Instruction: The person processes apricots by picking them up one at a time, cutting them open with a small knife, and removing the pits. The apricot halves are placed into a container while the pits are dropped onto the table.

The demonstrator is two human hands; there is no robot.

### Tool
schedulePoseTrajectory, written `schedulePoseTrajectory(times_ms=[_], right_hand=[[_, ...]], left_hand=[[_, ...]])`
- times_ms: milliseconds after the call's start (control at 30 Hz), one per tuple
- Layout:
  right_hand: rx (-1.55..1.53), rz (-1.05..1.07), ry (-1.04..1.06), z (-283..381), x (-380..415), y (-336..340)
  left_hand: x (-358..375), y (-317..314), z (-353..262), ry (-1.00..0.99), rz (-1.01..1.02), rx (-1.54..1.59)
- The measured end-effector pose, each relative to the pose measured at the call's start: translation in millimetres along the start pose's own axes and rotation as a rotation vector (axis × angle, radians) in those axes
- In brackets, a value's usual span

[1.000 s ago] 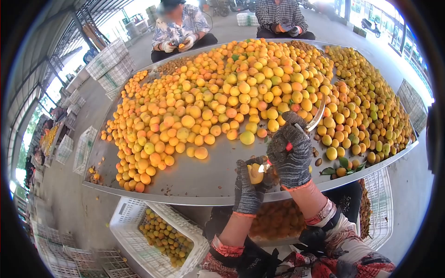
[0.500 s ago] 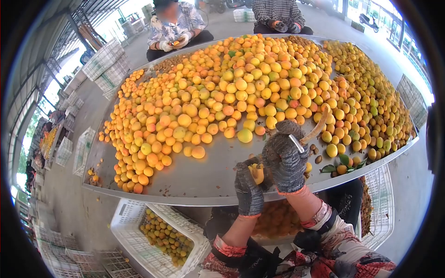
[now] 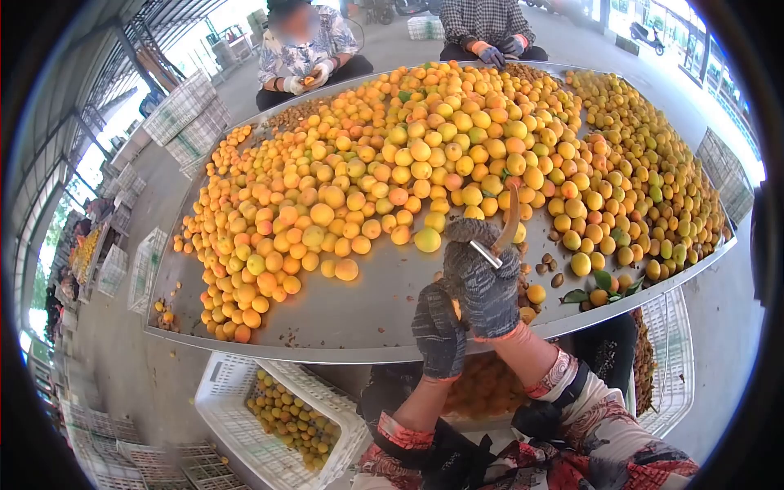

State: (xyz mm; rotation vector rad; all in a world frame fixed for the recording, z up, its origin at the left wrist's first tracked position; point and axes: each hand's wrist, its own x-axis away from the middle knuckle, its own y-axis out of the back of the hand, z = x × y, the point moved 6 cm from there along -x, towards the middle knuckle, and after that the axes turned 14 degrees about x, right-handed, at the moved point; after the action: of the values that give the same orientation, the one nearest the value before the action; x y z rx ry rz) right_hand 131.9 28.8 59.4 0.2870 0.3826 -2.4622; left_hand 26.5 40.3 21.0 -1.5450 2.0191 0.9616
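My right hand (image 3: 488, 287), in a dark grey knit glove, is closed round a small curved knife (image 3: 510, 219). The knife's brownish blade points up and its silvery end crosses the fingers. Pressed against it, my left hand (image 3: 438, 333), gloved alike, has its fingers closed on an apricot (image 3: 456, 309). Only a sliver of that fruit shows between the hands. Both hands are over the near edge of a metal table (image 3: 380, 302) that bears a big heap of apricots (image 3: 327, 196). Loose pits (image 3: 557, 280) lie right of my right hand.
A white crate (image 3: 220, 388) with greenish-yellow fruit stands below the table at the left, another crate (image 3: 676, 359) at the right. Two people (image 3: 306, 49) with gloved hands sit across the table. Leaves (image 3: 604, 280) lie near the right front edge. Stacked crates (image 3: 184, 114) stand at the left.
My hands have drawn together, the right one moving left with the knife, whose blade now stands more upright. The apricot is now mostly hidden. Across the table, one person's hands reach to the fruit.
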Motion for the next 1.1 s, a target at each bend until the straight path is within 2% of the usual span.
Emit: schedulePoseTrajectory(times_ms=[33, 100, 133, 233, 300, 367, 433, 500, 533, 600, 633, 700, 767, 800, 833, 867, 900, 933, 1000, 1033, 1100], right_hand=[[0.0, -0.001, 0.003, 5, -2, 2], [-0.385, -0.021, -0.075, 19, -7, 5], [-0.49, 0.034, -0.195, 20, -9, 5], [-0.507, 0.167, -0.272, 13, -21, -1], [-0.487, 0.233, -0.292, -1, -30, -3], [-0.471, 0.454, -0.371, -4, -28, -18], [-0.354, 0.495, -0.378, 7, -25, -20], [-0.433, 0.607, -0.304, 8, -21, -22], [-0.449, 0.541, -0.25, 8, -19, -20], [-0.417, 0.527, -0.196, 13, -10, -18], [-0.382, 0.51, -0.139, 16, -8, -15], [-0.347, 0.561, -0.214, 11, -5, -8], [0.434, 0.53, 0.201, 21, -4, -3], [0.436, 0.528, 0.203, 21, -2, -3], [0.301, 0.463, 0.21, 24, -1, 0], [0.166, 0.399, 0.215, 26, 0, 3], [0.166, 0.4, 0.215, 27, 2, 1], [0.007, 0.281, 0.107, 23, -1, 6], [-0.303, 0.033, -0.11, 11, -4, 19], [-0.3, 0.032, -0.11, 8, -3, 20], [-0.226, 0.046, 0.009, 7, -2, 20]], left_hand=[[-4, 2, -5, -0.003, -0.001, 0.002], [-4, -1, 13, 0.555, 0.036, 0.641], [-4, -1, 14, 0.557, 0.035, 0.641], [1, -7, 22, 0.593, 0.02, 0.734], [-1, -9, 27, 0.386, 0.084, 0.471], [2, -11, 29, 0.395, 0.155, 0.473], [-7, -6, 20, 0.408, 0.223, 0.471], [4, -13, 24, 1.209, 0.176, 1.06], [6, -13, 26, 1.208, 0.171, 1.058], [15, -19, 27, 1.36, 0.015, 1.363], [12, -18, 24, 1.363, 0.014, 1.361], [10, -19, 14, 1.488, 0.005, 1.382], [17, -23, 25, 1.516, 0.007, 1.396], [19, -26, 27, 1.547, 0.011, 1.407], [18, -28, 27, 1.545, 0.018, 1.408], [15, -29, 27, 1.53, -0.03, 1.426], [14, -29, 27, 1.514, -0.084, 1.443], [16, -29, 28, 1.508, -0.087, 1.444], [12, -31, 27, 1.33, -0.039, 1.525], [12, -33, 22, 1.331, -0.038, 1.527], [9, -24, 21, 1.262, -0.181, 1.325]])
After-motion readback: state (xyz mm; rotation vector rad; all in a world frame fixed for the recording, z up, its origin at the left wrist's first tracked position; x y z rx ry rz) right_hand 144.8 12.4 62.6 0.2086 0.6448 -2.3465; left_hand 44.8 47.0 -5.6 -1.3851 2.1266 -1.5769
